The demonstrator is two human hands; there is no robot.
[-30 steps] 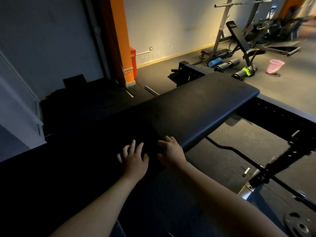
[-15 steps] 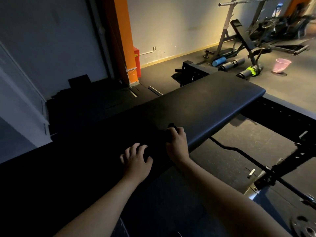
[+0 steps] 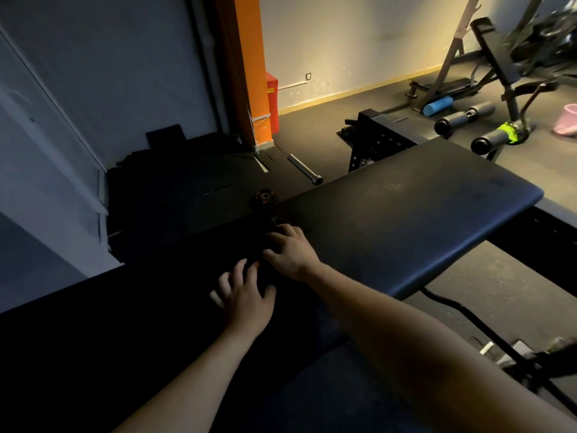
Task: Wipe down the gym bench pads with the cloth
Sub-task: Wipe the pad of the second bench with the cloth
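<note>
A long black bench pad (image 3: 421, 214) runs from the lower left to the right, its near part in deep shadow. My right hand (image 3: 292, 251) rests on the pad near its far edge. Its fingers are bent down onto a dark cloth (image 3: 274, 221), of which only a fold shows at the fingertips. My left hand (image 3: 246, 304) lies flat on the dark pad just behind and left of the right hand. The fingers of that hand are spread. How far the cloth reaches under either hand is lost in shadow.
On the floor beyond the pad lie a steel tube (image 3: 304, 168) and a small weight plate (image 3: 263, 195). A black rack frame (image 3: 374, 132) stands behind. Farther right are an incline bench (image 3: 496, 57), a blue foam roller (image 3: 437, 106) and a pink bucket (image 3: 566, 120). An orange column (image 3: 249, 67) stands at the back.
Both hands have slid across the pad from its near edge toward its far edge, the right hand leading. The view has shifted closer and to the left.
</note>
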